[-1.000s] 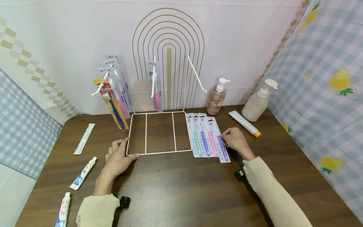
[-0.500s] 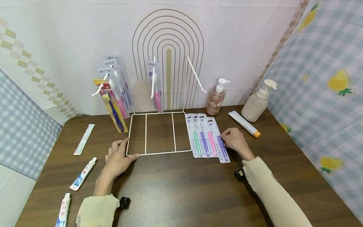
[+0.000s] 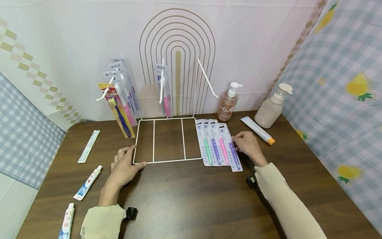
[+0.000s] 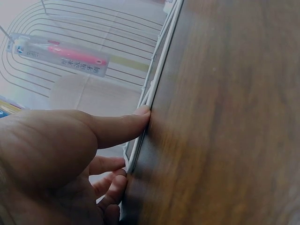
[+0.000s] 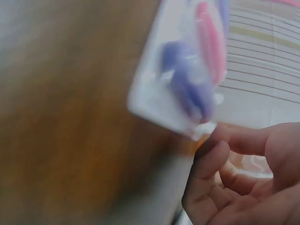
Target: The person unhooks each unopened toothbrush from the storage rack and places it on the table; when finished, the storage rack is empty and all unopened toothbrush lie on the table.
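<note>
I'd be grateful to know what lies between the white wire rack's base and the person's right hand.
The head view shows four white-packaged toothbrushes there, side by side: green-, purple-, pink- and purple-handled.

Toothbrushes point(image 3: 222, 146) right of rack point(image 3: 153, 141), tubes point(image 3: 88, 182) left (bottles point(image 3: 227, 108) behind, right)

Toothbrush packs point(image 3: 215, 146) look glossy plastic, the rack point(image 3: 153, 141) smooth metal, the table point(image 3: 191, 199) glossy wood.

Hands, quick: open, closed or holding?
Left hand: open, touching the corner of the white wire rack.
Right hand: at the edge of the packaged purple toothbrush; can't tell if holding.
</note>
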The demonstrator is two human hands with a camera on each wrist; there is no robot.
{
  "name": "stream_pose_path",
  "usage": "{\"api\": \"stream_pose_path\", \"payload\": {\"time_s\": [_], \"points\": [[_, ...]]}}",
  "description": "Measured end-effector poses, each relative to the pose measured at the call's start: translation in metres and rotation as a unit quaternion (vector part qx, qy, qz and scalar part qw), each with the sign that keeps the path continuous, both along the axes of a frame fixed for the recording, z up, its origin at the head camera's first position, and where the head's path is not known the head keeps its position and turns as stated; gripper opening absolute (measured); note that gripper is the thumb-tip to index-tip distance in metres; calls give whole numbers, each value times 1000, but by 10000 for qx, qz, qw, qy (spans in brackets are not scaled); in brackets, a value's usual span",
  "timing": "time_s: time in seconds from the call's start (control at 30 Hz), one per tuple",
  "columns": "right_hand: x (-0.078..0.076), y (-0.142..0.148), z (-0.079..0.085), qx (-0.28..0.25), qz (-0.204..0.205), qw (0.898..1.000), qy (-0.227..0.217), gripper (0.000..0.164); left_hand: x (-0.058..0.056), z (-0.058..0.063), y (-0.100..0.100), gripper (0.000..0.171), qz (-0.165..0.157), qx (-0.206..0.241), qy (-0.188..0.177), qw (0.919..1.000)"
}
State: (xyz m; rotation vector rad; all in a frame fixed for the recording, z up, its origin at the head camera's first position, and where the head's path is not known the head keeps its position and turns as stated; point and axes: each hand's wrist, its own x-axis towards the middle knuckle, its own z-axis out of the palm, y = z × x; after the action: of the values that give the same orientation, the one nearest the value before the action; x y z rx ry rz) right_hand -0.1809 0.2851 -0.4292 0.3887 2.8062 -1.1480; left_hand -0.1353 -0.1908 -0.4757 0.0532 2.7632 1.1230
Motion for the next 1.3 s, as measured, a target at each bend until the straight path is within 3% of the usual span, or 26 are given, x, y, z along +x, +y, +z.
{"api": "stream_pose_path", "payload": {"time_s": [0.3,0.7,0.73,0.77,0.93,0.97,1.0,1.17,1.2,1.3], "points": [[-17,-33,32,69,247,9984,505,35,0,-1,-1,98,32,27,44,10000],[-49,-105,94,17,1123,9891,948,28,1,0,1,97,31,12,30,10000],[-64,-105,85,-105,1268,9858,1094,29,1,0,1,97,32,20,34,10000],[-66,-111,89,-65,1358,9837,1179,29,1,0,1,97,33,28,38,10000],[-69,-141,109,17,1504,9781,1438,29,-1,0,1,99,17,43,3,10000],[-56,-153,126,123,1457,9794,1394,29,-1,0,1,99,13,34,-7,10000],[-56,-159,130,74,1457,9793,1405,29,-1,0,1,99,11,25,-12,10000],[-60,-182,142,-279,1596,9757,1473,38,-2,-2,0,99,-4,-16,18,10000],[-73,-184,136,-400,1615,9757,1424,42,-1,-3,0,99,-11,-18,26,10000],[-78,-198,139,-646,1684,9751,1294,48,-1,-4,-1,99,-15,4,9,10000]]}}
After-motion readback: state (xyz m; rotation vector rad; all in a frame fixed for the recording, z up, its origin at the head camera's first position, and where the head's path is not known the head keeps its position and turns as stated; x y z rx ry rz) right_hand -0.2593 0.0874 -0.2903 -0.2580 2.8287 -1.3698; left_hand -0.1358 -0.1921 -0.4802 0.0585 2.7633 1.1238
